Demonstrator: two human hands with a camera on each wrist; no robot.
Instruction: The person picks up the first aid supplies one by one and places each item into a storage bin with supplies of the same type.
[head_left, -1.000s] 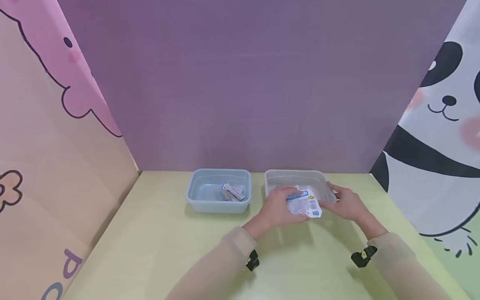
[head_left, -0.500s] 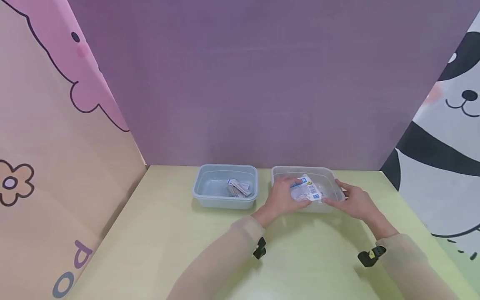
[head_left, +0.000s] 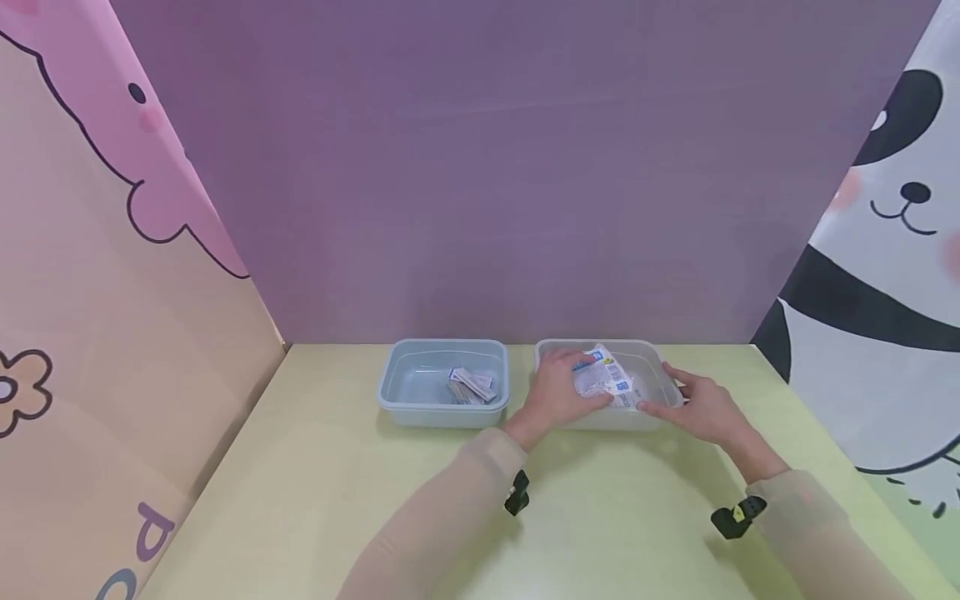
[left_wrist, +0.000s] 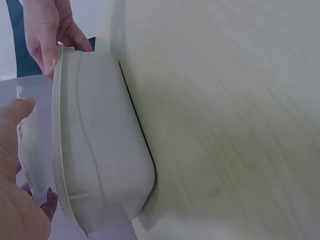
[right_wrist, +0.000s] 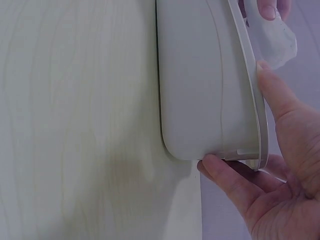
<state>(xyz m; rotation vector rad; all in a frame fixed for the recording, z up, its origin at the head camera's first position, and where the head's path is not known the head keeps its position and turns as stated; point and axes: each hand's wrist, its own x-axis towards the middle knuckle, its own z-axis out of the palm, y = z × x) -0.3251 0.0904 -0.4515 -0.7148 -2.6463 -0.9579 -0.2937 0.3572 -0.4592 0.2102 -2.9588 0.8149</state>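
My left hand (head_left: 558, 390) holds a clear plastic packet with white and blue print (head_left: 611, 375) between thumb and fingers, over the whitish translucent plastic box (head_left: 615, 422) on the right. From the left wrist view, the packet (left_wrist: 32, 150) appears as a crumpled pale edge just above the box's rim. My right hand (head_left: 705, 408) grips the right end of that box, thumb at the rim and fingers along the end wall, as the right wrist view also shows. The packet's left part is hidden by my left hand.
A light blue plastic box (head_left: 442, 415) stands to the left on the pale wooden table (head_left: 315, 475). Several small paper-wrapped strips (head_left: 472, 386) lie in it. Behind rises a purple panel (head_left: 480, 183), with cartoon-printed walls on both sides.
My left hand has carried the packet back from the front rim to over the inside of the translucent box. My right hand keeps its hold on the box's end.
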